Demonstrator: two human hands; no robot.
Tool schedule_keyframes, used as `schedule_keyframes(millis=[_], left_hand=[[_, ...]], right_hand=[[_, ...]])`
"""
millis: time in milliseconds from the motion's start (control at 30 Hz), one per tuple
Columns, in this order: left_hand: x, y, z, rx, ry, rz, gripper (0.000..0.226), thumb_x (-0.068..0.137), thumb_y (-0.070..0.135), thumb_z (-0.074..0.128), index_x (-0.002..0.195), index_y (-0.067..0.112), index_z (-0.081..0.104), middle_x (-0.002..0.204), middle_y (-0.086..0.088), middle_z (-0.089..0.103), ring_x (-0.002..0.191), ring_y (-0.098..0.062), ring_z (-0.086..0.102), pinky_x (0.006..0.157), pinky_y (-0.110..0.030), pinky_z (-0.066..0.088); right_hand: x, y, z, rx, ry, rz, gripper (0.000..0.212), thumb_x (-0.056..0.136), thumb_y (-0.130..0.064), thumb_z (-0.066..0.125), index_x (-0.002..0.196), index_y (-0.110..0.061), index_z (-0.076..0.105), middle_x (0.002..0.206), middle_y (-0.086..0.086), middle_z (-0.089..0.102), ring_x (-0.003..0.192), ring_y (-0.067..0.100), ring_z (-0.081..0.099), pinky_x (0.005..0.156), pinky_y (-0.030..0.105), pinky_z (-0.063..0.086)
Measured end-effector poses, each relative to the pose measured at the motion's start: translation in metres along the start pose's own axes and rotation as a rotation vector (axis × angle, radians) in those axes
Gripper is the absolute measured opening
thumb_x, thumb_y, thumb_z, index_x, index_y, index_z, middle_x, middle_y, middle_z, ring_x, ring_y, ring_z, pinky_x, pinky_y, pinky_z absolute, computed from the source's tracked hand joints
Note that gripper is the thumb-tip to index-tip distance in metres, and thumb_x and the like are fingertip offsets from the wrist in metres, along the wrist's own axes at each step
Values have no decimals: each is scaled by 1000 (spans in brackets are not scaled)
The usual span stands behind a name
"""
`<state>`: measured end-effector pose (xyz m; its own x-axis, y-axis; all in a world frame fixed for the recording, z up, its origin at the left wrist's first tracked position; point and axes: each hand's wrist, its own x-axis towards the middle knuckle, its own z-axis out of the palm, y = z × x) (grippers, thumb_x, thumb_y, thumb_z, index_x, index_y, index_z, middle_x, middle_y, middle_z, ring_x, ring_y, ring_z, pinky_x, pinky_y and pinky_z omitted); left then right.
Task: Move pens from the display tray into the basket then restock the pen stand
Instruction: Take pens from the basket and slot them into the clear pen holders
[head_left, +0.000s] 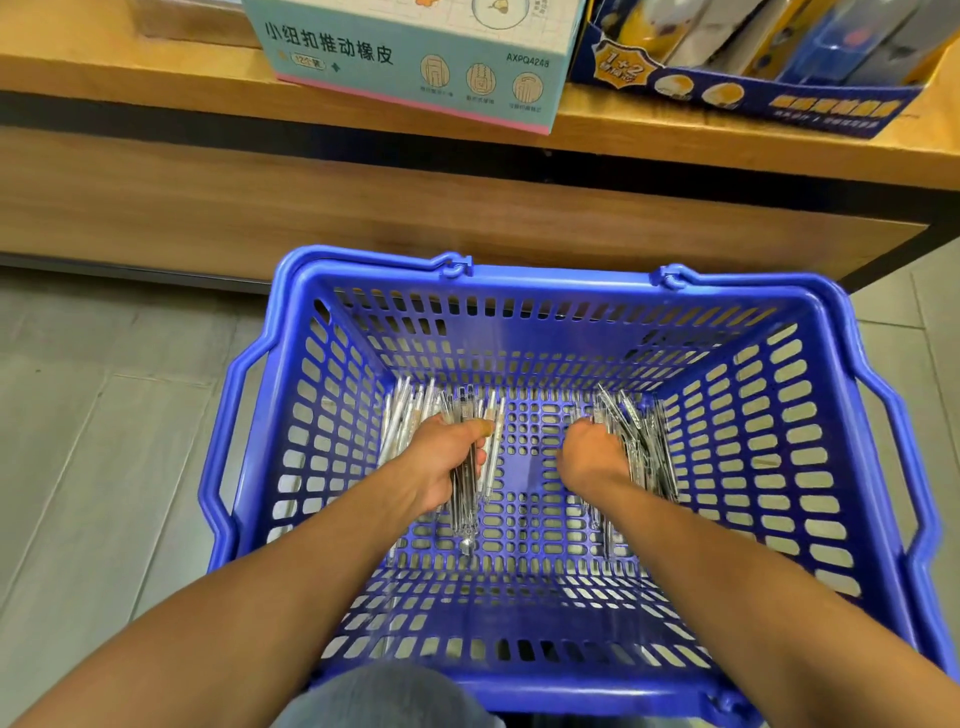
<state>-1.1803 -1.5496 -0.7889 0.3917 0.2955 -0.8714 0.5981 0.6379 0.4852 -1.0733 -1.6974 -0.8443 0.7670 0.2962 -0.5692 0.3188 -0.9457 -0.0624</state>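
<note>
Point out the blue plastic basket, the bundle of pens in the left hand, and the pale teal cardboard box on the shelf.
Blue plastic basket (561, 283): head view, far rim.
Bundle of clear pens (465, 499): head view, barrels below left hand (441, 457).
Pale teal cardboard box (415, 62): head view, printed front.

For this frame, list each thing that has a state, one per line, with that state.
Blue basket: on the floor, handles folded down, pens in its bottom.
Left pen bundle: gripped by the left hand.
Right pen pile: lying in the basket under the right hand.
Left hand: curled round a bundle.
Right hand: on the pile, grip hidden.
Teal eraser box: on the shelf, closed.
</note>
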Motion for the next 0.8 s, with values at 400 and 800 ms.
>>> schedule_keyframes(millis=[400,800], left_hand=[[0,-2,0,3,-37,0,43,90,12,71,128,1,54,76,-5,58,59,-14,54,52,-29,48],[-8,1,-4,29,-125,-11,42,85,18,75,118,-5,64,69,-8,65,48,-14,57,43,-26,48]], right_hand=[[0,0,-14,215,-114,-77,33,99,-22,52,69,-8,54,64,7,58,53,17,56,60,30,55],[-27,-26,-33,1095,-642,-312,9,91,-10,63,99,-4,63,80,6,72,60,13,63,57,20,52]])
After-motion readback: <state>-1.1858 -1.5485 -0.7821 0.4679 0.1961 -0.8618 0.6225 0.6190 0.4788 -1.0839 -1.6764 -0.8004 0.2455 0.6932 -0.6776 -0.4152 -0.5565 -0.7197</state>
